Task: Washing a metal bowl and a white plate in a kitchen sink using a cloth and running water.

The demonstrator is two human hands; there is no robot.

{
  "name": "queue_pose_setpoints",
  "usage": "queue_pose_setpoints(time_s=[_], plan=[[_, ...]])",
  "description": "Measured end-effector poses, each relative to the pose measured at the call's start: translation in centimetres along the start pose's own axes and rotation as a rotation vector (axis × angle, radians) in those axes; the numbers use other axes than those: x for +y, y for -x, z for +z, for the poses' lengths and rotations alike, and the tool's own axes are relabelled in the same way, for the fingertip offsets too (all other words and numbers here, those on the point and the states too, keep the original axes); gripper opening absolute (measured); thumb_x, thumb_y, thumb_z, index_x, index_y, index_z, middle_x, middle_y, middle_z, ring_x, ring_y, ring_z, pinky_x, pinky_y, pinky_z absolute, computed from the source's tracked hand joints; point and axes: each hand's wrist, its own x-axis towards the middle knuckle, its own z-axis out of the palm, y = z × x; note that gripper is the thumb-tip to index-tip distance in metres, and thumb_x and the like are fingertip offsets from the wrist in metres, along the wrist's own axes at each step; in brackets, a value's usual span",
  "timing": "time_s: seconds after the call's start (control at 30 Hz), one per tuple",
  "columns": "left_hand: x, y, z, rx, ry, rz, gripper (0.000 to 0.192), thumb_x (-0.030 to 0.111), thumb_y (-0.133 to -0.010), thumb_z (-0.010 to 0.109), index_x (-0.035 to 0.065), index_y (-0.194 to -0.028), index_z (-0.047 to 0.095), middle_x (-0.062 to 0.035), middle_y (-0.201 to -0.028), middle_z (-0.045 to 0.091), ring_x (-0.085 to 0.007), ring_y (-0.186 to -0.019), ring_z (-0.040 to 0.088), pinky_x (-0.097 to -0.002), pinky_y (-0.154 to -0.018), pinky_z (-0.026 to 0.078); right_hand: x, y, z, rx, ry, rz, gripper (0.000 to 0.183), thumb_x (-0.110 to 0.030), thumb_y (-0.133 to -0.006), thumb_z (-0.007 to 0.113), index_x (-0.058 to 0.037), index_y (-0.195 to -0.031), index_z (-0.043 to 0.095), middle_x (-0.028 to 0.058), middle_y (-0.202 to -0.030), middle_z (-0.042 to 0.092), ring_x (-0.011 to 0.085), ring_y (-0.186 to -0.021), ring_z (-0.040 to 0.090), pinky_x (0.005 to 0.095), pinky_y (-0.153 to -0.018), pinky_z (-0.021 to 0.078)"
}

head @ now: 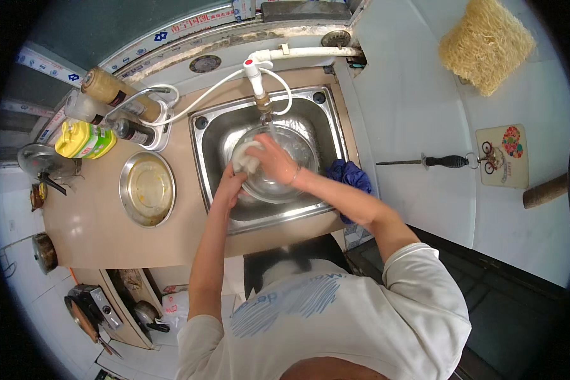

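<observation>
My left hand [229, 189] grips the left rim of a round metal basin [285, 190] that sits tilted in the stainless steel sink [218, 209]. In my right hand [276, 161] is a pale, crumpled cloth or loofah [245, 157], pressed on the basin's left inner side. The right hand is slightly blurred. A thin stream of water falls from the white tap [254, 78] into the basin, behind the right hand. Part of the basin's left wall is hidden by the cloth and fingers.
A second shallow metal basin [148, 190] with yellowish residue stands on the counter [95, 218]. Bottles [123, 95] and a yellow jug [85, 140] line the back left. A blue cloth [351, 178] lies over the sink's right edge. A sharpening steel [422, 161] hangs on the right wall.
</observation>
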Motion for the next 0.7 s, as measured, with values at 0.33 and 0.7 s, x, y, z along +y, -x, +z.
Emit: queue_pose_setpoints(time_s=[0.33, 0.7], plan=[[-0.5, 1.9, 1.7, -0.023, -0.027, -0.061, 0.061, 0.000, -0.079, 0.044, 0.0094, -0.137, 0.026, -0.0136, -0.114, 0.053, -0.0248, -0.087, 0.062, -0.0325, -0.053, 0.057, 2.6, -2.3, 2.3, -0.001, 0.096, -0.066, 0.047, -0.004, -0.071, 0.058, -0.0144, -0.117, 0.052, 0.0163, -0.109, 0.053, 0.0352, -0.098, 0.053, 0.0402, -0.084, 0.0456], [0.1, 4.1, 2.1, 0.134, 0.012, 0.168, 0.075, -0.006, -0.075, 0.042, 0.0184, -0.143, 0.020, -0.0122, -0.130, 0.044, -0.0227, -0.091, 0.061, -0.0259, -0.044, 0.054, 6.9, 1.4, 0.4, 0.091, 0.209, 0.982, 0.050, -0.040, -0.075, 0.059, -0.0004, -0.105, 0.060, 0.0247, -0.085, 0.063, 0.0364, -0.089, 0.061, 0.0426, -0.081, 0.0480]])
